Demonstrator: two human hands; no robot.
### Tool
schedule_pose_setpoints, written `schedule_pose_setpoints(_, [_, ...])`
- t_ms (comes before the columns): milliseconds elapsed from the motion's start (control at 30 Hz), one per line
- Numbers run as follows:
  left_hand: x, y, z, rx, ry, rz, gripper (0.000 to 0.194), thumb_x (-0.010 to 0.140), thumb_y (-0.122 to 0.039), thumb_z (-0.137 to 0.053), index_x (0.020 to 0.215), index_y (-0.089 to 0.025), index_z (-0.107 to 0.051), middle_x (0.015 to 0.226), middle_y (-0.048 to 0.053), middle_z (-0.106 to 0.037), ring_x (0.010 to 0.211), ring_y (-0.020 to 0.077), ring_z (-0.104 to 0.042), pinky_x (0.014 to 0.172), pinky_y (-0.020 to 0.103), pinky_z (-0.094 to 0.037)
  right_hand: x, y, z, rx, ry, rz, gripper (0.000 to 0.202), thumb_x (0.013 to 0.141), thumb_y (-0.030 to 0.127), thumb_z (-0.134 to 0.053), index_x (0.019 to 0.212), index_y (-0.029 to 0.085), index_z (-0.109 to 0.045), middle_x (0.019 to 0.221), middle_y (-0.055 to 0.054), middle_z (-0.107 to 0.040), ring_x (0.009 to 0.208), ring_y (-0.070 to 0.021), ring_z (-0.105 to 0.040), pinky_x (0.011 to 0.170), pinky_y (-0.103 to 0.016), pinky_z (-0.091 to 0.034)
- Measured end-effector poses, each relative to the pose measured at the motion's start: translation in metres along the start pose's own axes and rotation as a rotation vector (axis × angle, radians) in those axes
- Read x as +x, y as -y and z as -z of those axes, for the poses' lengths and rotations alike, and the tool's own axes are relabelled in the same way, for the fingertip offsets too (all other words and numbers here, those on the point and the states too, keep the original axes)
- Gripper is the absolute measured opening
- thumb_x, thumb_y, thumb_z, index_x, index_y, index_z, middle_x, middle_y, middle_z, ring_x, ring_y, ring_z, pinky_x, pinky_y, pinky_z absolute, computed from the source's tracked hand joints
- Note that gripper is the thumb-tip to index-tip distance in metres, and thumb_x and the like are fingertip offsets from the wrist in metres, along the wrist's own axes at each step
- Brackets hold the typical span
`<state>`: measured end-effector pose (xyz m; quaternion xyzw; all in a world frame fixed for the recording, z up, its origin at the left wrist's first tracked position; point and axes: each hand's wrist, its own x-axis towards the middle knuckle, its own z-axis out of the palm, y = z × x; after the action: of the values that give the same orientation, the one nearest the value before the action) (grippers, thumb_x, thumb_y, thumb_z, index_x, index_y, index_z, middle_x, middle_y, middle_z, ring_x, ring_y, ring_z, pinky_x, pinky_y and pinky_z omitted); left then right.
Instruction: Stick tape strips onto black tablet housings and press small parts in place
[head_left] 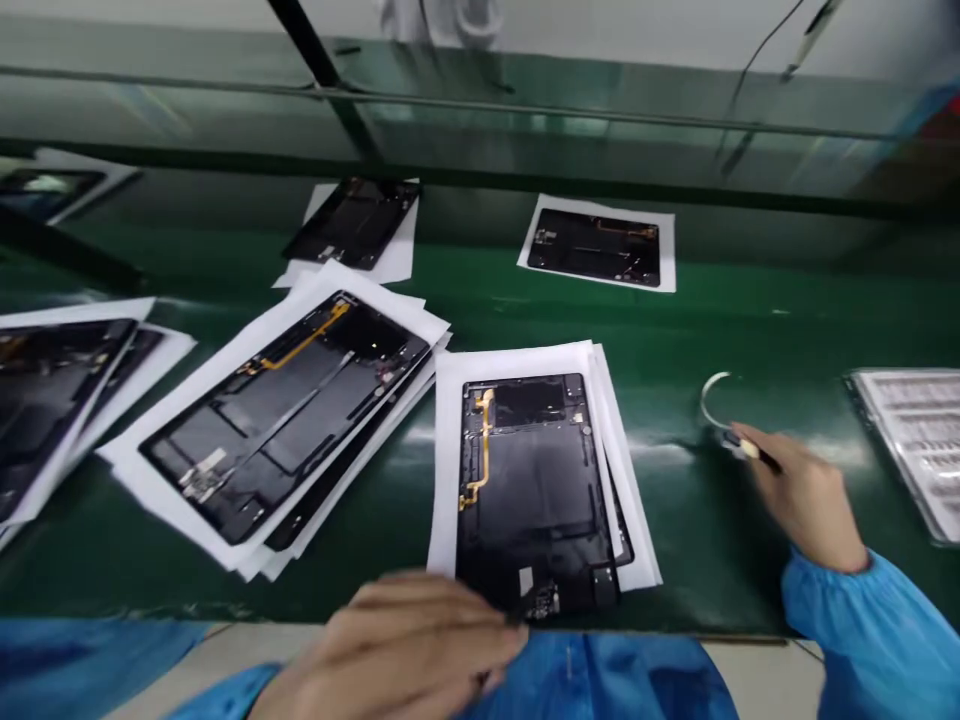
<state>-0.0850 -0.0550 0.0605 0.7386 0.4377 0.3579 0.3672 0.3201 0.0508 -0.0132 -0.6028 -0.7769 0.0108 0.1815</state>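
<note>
My left hand is at the table's front edge, by the lower left corner of a black tablet housing with an orange flex cable. Its fingers are pressed together and blurred; a small dark bit shows at the fingertips, too unclear to name. Under that housing lie white sheets and another dark housing. To the right, my right hand pinches a small piece with a curved white strip arching from it. Something pale yellow and black also shows between those fingers.
A fanned stack of tablet housings on white sheets lies left of centre, with more housings at far left. Two others lie at the back. A clear tray of small parts is at right. A dark post stands behind.
</note>
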Motion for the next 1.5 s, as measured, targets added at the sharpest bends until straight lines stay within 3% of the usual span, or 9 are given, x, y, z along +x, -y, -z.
schedule_pose_setpoints(33, [0.015,0.006,0.006,-0.035,0.096,-0.112,0.049,0.085,-0.013,-0.066,0.126,-0.039,-0.061,0.087,-0.003,-0.077,0.069,0.0188,-0.072,0.065,0.03,-0.06,-0.003,-0.011,-0.001,-0.067,0.038,0.005,0.03,0.094,0.031,-0.047,0.109,0.019,-0.07,0.093,-0.01,-0.074,0.072,-0.0225,-0.071,0.059,-0.03,-0.05])
schedule_pose_setpoints(67, [0.032,0.014,0.011,-0.024,0.06,-0.18,0.053,0.081,-0.008,-0.069,0.124,-0.04,-0.062,0.086,-0.003,-0.077,0.066,0.0188,-0.072,0.061,0.031,-0.058,-0.004,-0.018,-0.001,-0.13,0.056,-0.006,0.029,0.094,0.031,-0.049,0.109,0.019,-0.07,0.094,-0.011,-0.074,0.072,-0.0239,-0.071,0.056,-0.031,-0.048])
schedule_pose_setpoints(133, [0.063,0.029,0.016,0.022,-0.031,-0.186,0.037,0.079,-0.013,-0.074,0.108,-0.036,-0.072,0.081,-0.002,-0.077,0.065,0.018,-0.071,0.06,0.03,-0.057,-0.005,-0.02,0.004,-0.227,-0.001,-0.069,0.03,0.092,0.035,-0.055,0.112,0.018,-0.07,0.095,-0.015,-0.074,0.076,-0.0283,-0.071,0.054,-0.033,-0.046])
schedule_pose_setpoints(233, [0.095,0.052,0.012,0.016,-0.036,-0.069,0.006,0.081,-0.024,-0.074,0.086,-0.026,-0.076,0.08,0.002,-0.074,0.071,0.0171,-0.068,0.067,0.029,-0.056,0.0,0.015,0.011,-0.267,-0.173,-0.128,0.043,0.089,0.035,-0.062,0.128,0.017,-0.062,0.095,-0.018,-0.072,0.083,-0.0348,-0.07,0.059,-0.038,-0.047])
schedule_pose_setpoints(300, [0.106,0.064,0.007,-0.007,0.027,0.003,0.004,0.082,-0.027,-0.073,0.083,-0.023,-0.075,0.082,0.003,-0.071,0.077,0.0171,-0.066,0.074,0.03,-0.054,0.001,0.055,0.008,-0.166,-0.23,-0.069,0.046,0.089,0.029,-0.062,0.134,0.022,-0.057,0.092,-0.014,-0.073,0.078,-0.0316,-0.07,0.06,-0.038,-0.049])
schedule_pose_setpoints(433, [0.118,0.082,0.0,0.017,0.096,0.057,0.004,0.08,-0.025,-0.075,0.081,-0.022,-0.072,0.084,0.001,-0.066,0.085,0.0168,-0.062,0.079,0.03,-0.05,-0.016,0.13,-0.013,0.398,0.151,0.405,0.042,0.093,0.012,-0.048,0.134,0.02,-0.054,0.114,-0.009,-0.07,0.093,-0.02,-0.071,0.075,-0.03,-0.058])
schedule_pose_setpoints(533, [0.122,0.091,-0.003,0.072,0.089,0.043,0.005,0.08,-0.022,-0.075,0.079,-0.021,-0.07,0.093,0.002,-0.063,0.09,0.0167,-0.06,0.084,0.03,-0.048,-0.031,0.153,-0.028,0.496,0.289,0.513,0.038,0.091,0.004,-0.045,0.126,0.013,-0.058,0.127,-0.013,-0.064,0.093,-0.0183,-0.071,0.074,-0.028,-0.059])
schedule_pose_setpoints(867, [0.121,0.108,-0.009,0.155,0.108,0.023,0.009,0.083,-0.026,-0.072,0.078,-0.02,-0.068,0.103,0.003,-0.064,0.097,0.0197,-0.058,0.089,0.035,-0.042,-0.04,0.15,-0.034,0.439,0.247,0.499,0.045,0.089,-0.001,-0.045,0.131,0.012,-0.056,0.13,-0.013,-0.062,0.091,-0.0188,-0.072,0.073,-0.03,-0.059])
schedule_pose_setpoints(1500, [0.121,0.107,-0.009,0.181,0.101,0.005,0.009,0.083,-0.023,-0.073,0.078,-0.019,-0.067,0.103,0.003,-0.066,0.094,0.0191,-0.059,0.087,0.035,-0.041,-0.04,0.156,-0.034,0.424,0.202,0.509,0.032,0.09,0.002,-0.051,0.12,0.006,-0.062,0.123,-0.017,-0.065,0.079,-0.0188,-0.072,0.061,-0.031,-0.058])
